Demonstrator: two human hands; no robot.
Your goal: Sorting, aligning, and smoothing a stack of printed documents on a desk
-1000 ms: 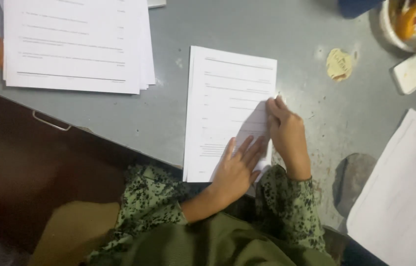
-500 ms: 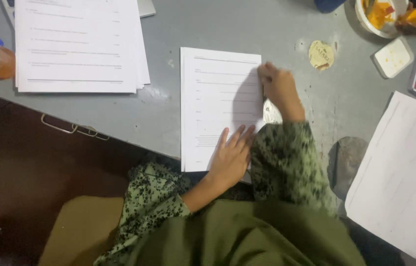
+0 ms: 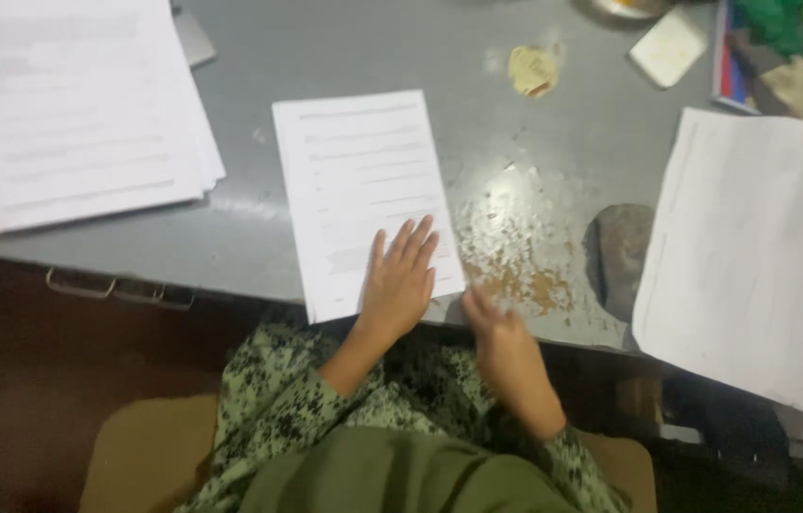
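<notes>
Two hands work at a grey desk [image 3: 535,171]: the left hand [image 3: 400,280] lies flat, fingers apart, on a small stack of papers [image 3: 359,190] near the desk's edge; the right hand [image 3: 501,342], empty and loosely open, hangs just beside it.

Small paper stack [image 3: 363,180] lies mid-surface [image 3: 344,47], near edge overhanging toward the person. Left hand [image 3: 400,282] flat on its near right corner. Right hand [image 3: 501,347] just right of it, at the surface's near edge, off the paper. Bigger paper pile [image 3: 78,104] far left, well apart. Large sheet pile [image 3: 753,247] at right, overhanging the edge. Stone [image 3: 622,255] between small stack and right pile, touching the latter. Round scrap [image 3: 532,69] and small flat box [image 3: 669,47] behind, at the far side.
</notes>
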